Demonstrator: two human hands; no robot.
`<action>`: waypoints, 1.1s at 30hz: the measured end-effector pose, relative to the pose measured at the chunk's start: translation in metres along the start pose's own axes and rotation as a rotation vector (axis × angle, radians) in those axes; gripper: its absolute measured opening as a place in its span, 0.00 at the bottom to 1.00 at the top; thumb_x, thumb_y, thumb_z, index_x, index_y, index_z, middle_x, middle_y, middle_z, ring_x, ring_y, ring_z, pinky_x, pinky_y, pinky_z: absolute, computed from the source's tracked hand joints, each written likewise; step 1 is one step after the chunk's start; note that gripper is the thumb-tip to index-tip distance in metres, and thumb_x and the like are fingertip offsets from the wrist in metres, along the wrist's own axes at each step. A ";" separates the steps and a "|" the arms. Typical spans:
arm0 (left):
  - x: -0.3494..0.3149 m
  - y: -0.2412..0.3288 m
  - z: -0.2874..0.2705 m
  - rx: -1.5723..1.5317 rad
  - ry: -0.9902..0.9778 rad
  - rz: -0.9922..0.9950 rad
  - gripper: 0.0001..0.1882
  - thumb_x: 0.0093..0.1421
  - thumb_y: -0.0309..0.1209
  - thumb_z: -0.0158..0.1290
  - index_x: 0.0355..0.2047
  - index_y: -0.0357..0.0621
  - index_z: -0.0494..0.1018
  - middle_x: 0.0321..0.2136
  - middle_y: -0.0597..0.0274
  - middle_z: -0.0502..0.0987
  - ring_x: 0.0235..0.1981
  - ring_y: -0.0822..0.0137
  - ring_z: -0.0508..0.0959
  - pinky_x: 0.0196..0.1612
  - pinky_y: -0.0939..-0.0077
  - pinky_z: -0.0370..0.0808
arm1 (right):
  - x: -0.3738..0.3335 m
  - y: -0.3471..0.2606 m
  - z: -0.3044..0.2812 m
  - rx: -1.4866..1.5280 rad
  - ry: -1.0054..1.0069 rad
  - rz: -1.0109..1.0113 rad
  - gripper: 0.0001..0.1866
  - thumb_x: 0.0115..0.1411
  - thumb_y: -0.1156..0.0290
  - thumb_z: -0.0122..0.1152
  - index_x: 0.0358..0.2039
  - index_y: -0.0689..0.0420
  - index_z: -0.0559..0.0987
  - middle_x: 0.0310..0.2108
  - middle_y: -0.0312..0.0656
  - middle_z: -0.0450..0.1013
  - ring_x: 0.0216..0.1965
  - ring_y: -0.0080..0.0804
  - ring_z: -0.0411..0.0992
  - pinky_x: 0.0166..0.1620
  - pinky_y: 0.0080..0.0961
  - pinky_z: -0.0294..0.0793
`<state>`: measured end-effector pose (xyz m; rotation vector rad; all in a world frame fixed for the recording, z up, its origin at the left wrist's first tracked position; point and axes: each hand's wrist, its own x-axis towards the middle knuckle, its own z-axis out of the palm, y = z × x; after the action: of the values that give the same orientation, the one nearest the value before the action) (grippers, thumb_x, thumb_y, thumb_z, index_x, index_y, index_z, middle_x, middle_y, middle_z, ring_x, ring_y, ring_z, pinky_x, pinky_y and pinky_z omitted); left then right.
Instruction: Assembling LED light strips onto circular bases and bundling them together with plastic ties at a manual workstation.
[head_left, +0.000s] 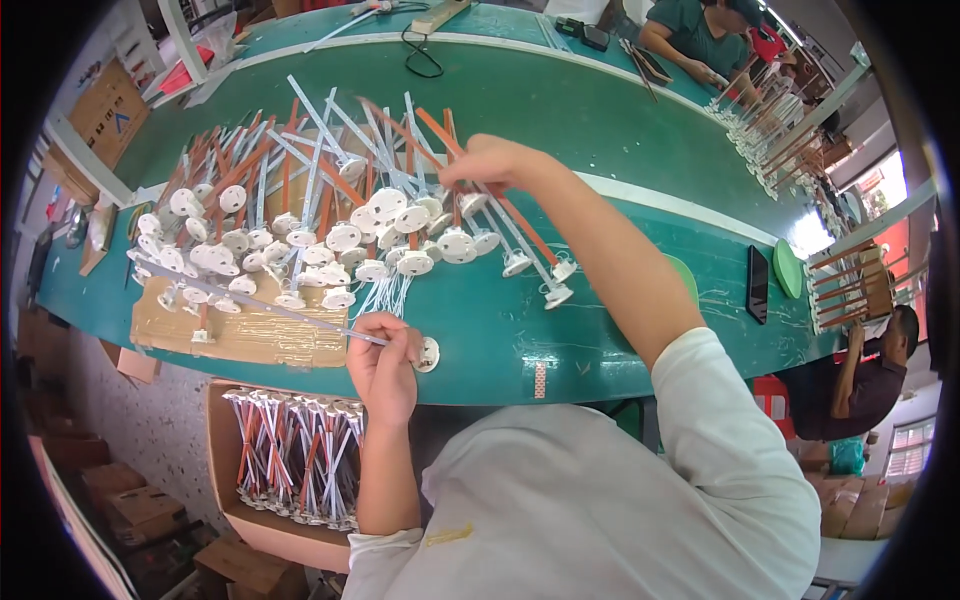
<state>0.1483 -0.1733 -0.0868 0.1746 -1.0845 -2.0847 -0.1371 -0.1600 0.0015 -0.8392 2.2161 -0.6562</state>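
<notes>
My left hand point(383, 365) is closed on a long thin grey strip with a white round base point(427, 354). The strip reaches up and left across the front of the heap, and its base sits just right of my fingers. Further up and to the right, my right hand point(490, 163) curls around the upper part of several grey and orange strips point(521, 236); their white bases hang down to the right. My fingertips there are partly hidden. Beside both hands spreads a heap of similar strips with white round bases point(387, 204). Thin white wires point(385, 296) hang from its front edge.
Flat brown cardboard point(240, 330) lies under the heap on the green table point(620, 330). Below the edge stands an open carton point(290, 538) packed with strips. A black phone point(758, 285) and a green dish point(787, 269) lie right. Other people sit at the far right.
</notes>
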 end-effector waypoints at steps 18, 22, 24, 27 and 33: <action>0.042 0.028 0.061 0.282 -0.103 -0.099 0.06 0.63 0.23 0.43 0.36 0.37 0.71 0.23 0.60 0.71 0.22 0.70 0.70 0.25 0.79 0.66 | -0.076 0.060 -0.041 0.812 -0.008 -0.423 0.11 0.65 0.70 0.52 0.40 0.67 0.72 0.33 0.49 0.75 0.38 0.37 0.77 0.41 0.36 0.81; 0.063 0.020 0.080 0.378 -0.120 -0.146 0.08 0.62 0.27 0.48 0.38 0.36 0.72 0.25 0.62 0.73 0.22 0.72 0.70 0.27 0.80 0.66 | -0.103 0.058 -0.040 0.919 0.034 -0.474 0.12 0.62 0.73 0.56 0.43 0.68 0.74 0.36 0.49 0.76 0.38 0.36 0.77 0.41 0.34 0.81; 0.070 0.011 0.109 0.581 -0.066 -0.117 0.12 0.60 0.32 0.53 0.40 0.36 0.75 0.28 0.64 0.75 0.23 0.76 0.68 0.26 0.82 0.63 | -0.113 0.062 -0.040 0.964 0.037 -0.473 0.12 0.63 0.73 0.56 0.43 0.68 0.74 0.36 0.49 0.76 0.38 0.36 0.77 0.42 0.34 0.81; 0.083 -0.001 0.135 0.729 -0.156 0.014 0.15 0.58 0.34 0.56 0.41 0.37 0.76 0.30 0.67 0.75 0.24 0.81 0.67 0.23 0.84 0.60 | -0.124 0.063 -0.039 1.060 0.035 -0.494 0.09 0.63 0.73 0.55 0.41 0.63 0.73 0.34 0.46 0.76 0.35 0.33 0.77 0.41 0.32 0.79; 0.074 0.009 0.132 0.621 -0.262 -0.155 0.13 0.65 0.34 0.47 0.38 0.38 0.76 0.25 0.66 0.77 0.15 0.83 0.62 0.21 0.85 0.58 | -0.133 0.070 -0.038 1.023 0.076 -0.602 0.09 0.58 0.73 0.60 0.37 0.58 0.70 0.26 0.40 0.72 0.29 0.29 0.74 0.33 0.25 0.74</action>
<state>0.0438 -0.1424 0.0190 0.2982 -1.9136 -1.8711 -0.1153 -0.0105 0.0353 -0.8814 1.3151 -1.8927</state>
